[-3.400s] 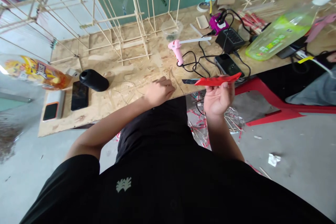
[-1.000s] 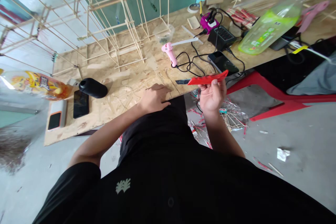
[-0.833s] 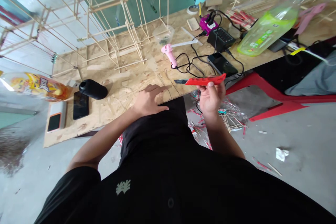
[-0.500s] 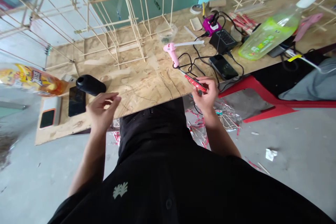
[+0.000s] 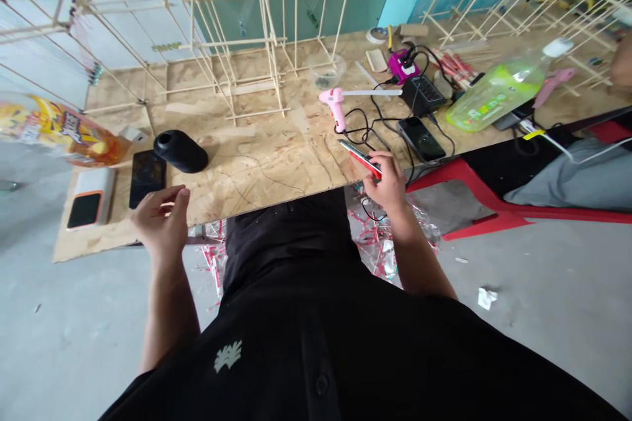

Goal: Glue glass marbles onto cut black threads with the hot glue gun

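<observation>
My right hand (image 5: 388, 181) is closed around a slim red utility knife (image 5: 364, 161), its narrow grey end pointing up and left over the table edge. My left hand (image 5: 162, 217) is at the table's front left, thumb and forefinger brought together. Whatever lies between those fingertips is too small to make out. Just beyond it are a black phone (image 5: 148, 177) and a black rounded case (image 5: 181, 150). A pink glue gun (image 5: 336, 108) with a long white glue stick rests beyond the knife. Thin dark strands (image 5: 269, 177) lie on the board between my hands.
Frames of thin wooden sticks (image 5: 266, 46) stand along the back of the board table (image 5: 306, 145). Rightward are cables, a purple socket block (image 5: 403, 66), a phone (image 5: 421, 138) and a green bottle (image 5: 498, 92). A red stool (image 5: 474, 197) and another person's leg (image 5: 567, 177) are beside me.
My left hand has moved left and slightly down, nearer the black phone. My right hand keeps hold of the utility knife, which has turned slightly. The view has shifted a little.
</observation>
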### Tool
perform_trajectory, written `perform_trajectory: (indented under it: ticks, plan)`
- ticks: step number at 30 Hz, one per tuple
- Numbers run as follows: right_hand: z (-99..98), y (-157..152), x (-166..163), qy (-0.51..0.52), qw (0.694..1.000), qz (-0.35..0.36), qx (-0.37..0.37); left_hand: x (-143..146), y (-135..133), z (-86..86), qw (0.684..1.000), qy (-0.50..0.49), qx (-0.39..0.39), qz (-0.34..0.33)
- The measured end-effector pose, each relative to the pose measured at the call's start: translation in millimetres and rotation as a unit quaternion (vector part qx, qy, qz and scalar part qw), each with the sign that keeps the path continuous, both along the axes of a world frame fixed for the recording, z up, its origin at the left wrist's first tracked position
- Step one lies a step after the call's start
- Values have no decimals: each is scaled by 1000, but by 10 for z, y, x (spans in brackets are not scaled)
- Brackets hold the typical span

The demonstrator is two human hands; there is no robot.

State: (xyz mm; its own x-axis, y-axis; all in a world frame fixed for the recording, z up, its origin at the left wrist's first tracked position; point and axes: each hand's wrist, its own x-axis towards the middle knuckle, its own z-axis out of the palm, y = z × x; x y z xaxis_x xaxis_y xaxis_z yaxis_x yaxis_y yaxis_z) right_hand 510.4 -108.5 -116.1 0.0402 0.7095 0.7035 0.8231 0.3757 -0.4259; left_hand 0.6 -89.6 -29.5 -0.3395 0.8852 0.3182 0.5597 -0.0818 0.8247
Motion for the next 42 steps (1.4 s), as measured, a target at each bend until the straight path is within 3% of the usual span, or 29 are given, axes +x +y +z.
perform_trajectory:
  ticks: [7,11,15,20,23,26,30,33,38,42]
  plan:
    - [-24,-35,81,-27,999,34,-8,83,52,-84,996,64,-21,-53]
    - [55,-51,-7,-48,996,31,70,79,143,-194,991,97,-20,-87]
    - [254,-103,-358,-70,989,8,128,162,236,-259,982,137,-7,-127]
    - [362,-88,-1081,-179,967,167,63,392,159,-311,948,193,84,-239]
    - [274,7,-1375,-253,936,238,61,488,33,-361,932,209,127,-267]
    - [136,112,-1479,-277,923,259,68,496,-74,-428,923,216,136,-288]
    - [43,151,-1509,-218,930,286,78,439,-142,-516,914,226,147,-302]
    - [119,105,-1578,-118,945,294,86,426,-162,-553,912,227,160,-302]
    - [459,37,-1704,73,961,262,59,470,-166,-598,912,235,186,-279]
    - [786,25,-1662,80,957,279,18,505,-158,-645,917,225,196,-263]
